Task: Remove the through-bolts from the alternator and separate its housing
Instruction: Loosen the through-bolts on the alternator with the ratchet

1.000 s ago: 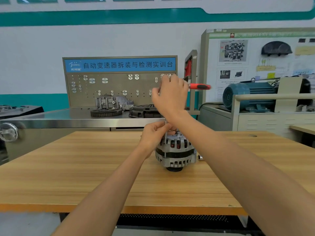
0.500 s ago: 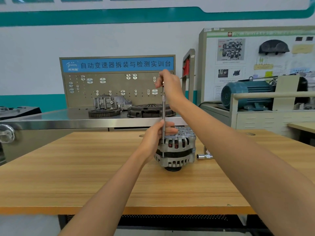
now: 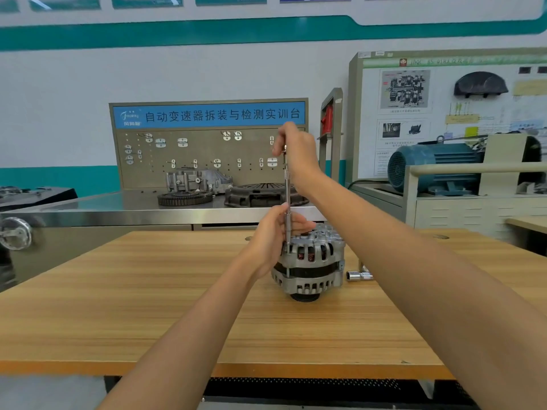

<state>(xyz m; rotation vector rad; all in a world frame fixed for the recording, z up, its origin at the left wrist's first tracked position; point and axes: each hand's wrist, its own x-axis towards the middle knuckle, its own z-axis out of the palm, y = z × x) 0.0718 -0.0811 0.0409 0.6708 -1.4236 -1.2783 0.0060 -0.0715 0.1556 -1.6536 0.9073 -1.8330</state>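
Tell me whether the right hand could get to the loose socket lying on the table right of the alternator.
Probably yes, once it lets go: the socket lies in the open beside the alternator, under the right forearm, nothing covering it. But the right hand now grips the extension bar.

1. We are in an automotive training workshop, more classroom than working garage.
2. Behind our wooden worktable (image 3: 148,291) stands a steel-topped bench (image 3: 88,208) with a pegboard (image 3: 207,155) of hooks under a blue sign (image 3: 208,114) in Chinese characters naming an automatic-transmission disassembly and inspection training stand.
3. On that bench we see loose drivetrain parts: a toothed gear ring (image 3: 185,198), a grey cast housing (image 3: 198,179) and a dark clutch cover (image 3: 260,195).
4. To the right we see a teaching display board (image 3: 444,113) with diagrams and a mounted instrument cluster (image 3: 480,84), and a blue electric motor (image 3: 435,167) on a cabinet stand.
5. Teal stripes run along the white walls.
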